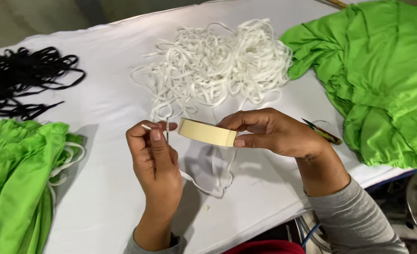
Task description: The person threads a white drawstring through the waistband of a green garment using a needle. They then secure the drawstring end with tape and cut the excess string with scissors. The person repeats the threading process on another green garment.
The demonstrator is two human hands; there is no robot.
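With the left hand (154, 153) pinching a white elastic strip (204, 186) and the right hand (269, 131) gripping a cream tape roll (207, 132) above the surface (109, 188), the thin strip looks liable to slip and drop.

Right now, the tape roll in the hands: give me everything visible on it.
The tape roll is a cream, paper-like ring, seen nearly edge-on, so its core is hidden. It is held above the white table cover, pinched at its right end by the right hand. The left hand pinches a white elastic strip at the roll's left end; whether tape has been peeled off cannot be told.
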